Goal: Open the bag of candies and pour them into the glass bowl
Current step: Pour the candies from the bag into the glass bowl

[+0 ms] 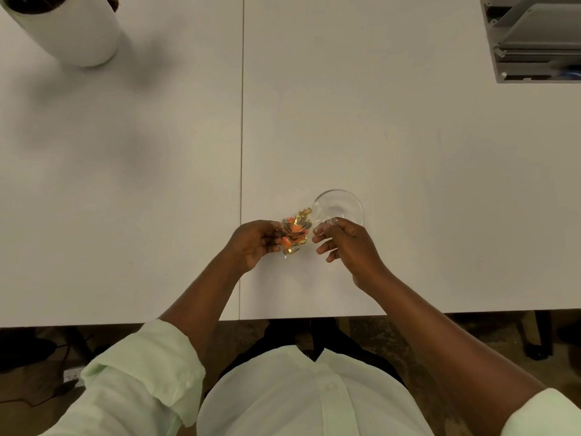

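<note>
A small clear plastic bag of candies (295, 231), with gold and orange wrappers inside, is held just above the white table between both hands. My left hand (254, 242) grips its left edge. My right hand (345, 243) pinches the bag's clear right corner with thumb and forefinger, its other fingers curled loosely. An empty glass bowl (339, 207) stands on the table just behind my right hand, touching distance from the bag's upper right.
A white plant pot (72, 33) stands at the far left of the table. A grey tray stack (537, 39) sits at the far right corner. A seam (242, 121) runs down the tabletop. The table's front edge (125, 324) lies close to my body.
</note>
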`<state>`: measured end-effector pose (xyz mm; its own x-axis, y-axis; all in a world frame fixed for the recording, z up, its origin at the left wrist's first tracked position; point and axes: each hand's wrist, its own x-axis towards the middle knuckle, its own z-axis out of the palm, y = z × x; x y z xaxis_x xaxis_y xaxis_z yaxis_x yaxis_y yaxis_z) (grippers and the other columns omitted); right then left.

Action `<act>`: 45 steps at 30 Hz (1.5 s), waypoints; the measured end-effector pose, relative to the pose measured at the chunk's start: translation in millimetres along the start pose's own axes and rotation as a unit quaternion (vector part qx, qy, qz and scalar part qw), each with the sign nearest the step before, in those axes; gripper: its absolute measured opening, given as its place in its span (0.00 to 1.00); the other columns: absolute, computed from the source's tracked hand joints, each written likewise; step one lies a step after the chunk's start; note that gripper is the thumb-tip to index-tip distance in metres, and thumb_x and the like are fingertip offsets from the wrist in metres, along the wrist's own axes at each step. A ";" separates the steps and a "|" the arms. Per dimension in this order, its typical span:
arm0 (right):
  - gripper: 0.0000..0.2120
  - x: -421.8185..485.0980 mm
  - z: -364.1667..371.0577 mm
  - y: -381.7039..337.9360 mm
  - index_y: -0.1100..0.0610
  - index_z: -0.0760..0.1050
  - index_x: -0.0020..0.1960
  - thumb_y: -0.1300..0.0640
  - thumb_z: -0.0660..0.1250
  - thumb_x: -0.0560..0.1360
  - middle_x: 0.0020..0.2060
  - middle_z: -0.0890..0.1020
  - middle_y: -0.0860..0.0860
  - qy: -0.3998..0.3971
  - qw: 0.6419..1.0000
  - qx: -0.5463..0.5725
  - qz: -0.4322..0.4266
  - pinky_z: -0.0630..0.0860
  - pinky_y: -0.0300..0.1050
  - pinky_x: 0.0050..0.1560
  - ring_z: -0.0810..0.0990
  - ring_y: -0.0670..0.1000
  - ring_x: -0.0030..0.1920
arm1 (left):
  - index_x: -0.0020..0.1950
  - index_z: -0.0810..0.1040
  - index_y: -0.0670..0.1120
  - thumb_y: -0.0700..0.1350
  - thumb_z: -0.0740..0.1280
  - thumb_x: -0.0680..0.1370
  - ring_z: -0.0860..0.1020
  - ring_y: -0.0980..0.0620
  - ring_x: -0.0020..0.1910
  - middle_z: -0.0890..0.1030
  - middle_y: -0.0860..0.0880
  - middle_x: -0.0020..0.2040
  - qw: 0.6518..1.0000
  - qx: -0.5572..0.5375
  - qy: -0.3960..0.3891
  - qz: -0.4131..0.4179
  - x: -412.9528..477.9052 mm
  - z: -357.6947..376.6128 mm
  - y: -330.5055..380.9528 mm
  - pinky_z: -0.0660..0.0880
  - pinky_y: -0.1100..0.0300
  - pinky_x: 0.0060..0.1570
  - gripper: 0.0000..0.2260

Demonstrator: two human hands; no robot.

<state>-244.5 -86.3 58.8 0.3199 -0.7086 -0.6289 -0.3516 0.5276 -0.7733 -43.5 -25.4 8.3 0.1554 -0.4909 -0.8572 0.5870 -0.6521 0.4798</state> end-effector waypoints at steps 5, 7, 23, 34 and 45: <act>0.11 6.0 -9.0 7.5 0.59 0.82 0.48 0.60 0.61 0.79 0.38 0.86 0.52 0.013 0.998 0.051 0.046 0.76 0.39 0.31 0.82 0.51 0.36 | 0.48 0.80 0.38 0.34 0.67 0.79 0.83 0.48 0.34 0.83 0.42 0.37 0.999 0.032 -0.028 0.020 0.9 5.4 2.4 0.83 0.58 0.37 0.03; 0.11 7.5 -11.4 9.5 0.59 0.82 0.47 0.59 0.61 0.80 0.37 0.86 0.52 0.018 0.997 0.058 0.053 0.76 0.39 0.30 0.83 0.50 0.35 | 0.47 0.80 0.38 0.33 0.67 0.79 0.83 0.50 0.31 0.83 0.42 0.37 0.998 0.053 -0.021 0.038 -0.4 9.0 2.6 0.83 0.59 0.36 0.03; 0.10 10.6 -19.0 15.9 0.58 0.81 0.47 0.57 0.62 0.80 0.38 0.85 0.53 0.038 0.990 0.079 0.107 0.76 0.41 0.32 0.82 0.51 0.35 | 0.44 0.77 0.38 0.32 0.66 0.76 0.80 0.47 0.33 0.82 0.40 0.38 0.975 0.167 0.087 0.116 -6.4 32.3 9.4 0.80 0.56 0.34 0.03; 0.11 11.5 -21.9 15.2 0.58 0.80 0.47 0.55 0.62 0.81 0.38 0.85 0.53 0.047 0.986 0.096 0.131 0.75 0.42 0.33 0.81 0.51 0.35 | 0.50 0.79 0.37 0.35 0.65 0.77 0.81 0.46 0.36 0.84 0.38 0.45 0.963 0.180 0.144 0.137 -9.3 46.9 12.4 0.81 0.52 0.41 0.04; 0.10 12.0 -27.0 12.4 0.59 0.80 0.47 0.55 0.63 0.80 0.38 0.84 0.54 0.047 0.987 0.087 0.126 0.73 0.43 0.33 0.80 0.51 0.35 | 0.46 0.78 0.40 0.32 0.64 0.75 0.80 0.46 0.33 0.82 0.41 0.40 0.964 0.159 0.159 0.142 -14.0 56.8 12.4 0.85 0.50 0.43 0.05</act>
<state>-268.9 -101.0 43.9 0.1557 -0.5805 -0.7992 -0.2507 0.7594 -0.6004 -83.5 -59.5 36.9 0.5392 -0.5064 -0.6729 0.2195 -0.6870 0.6928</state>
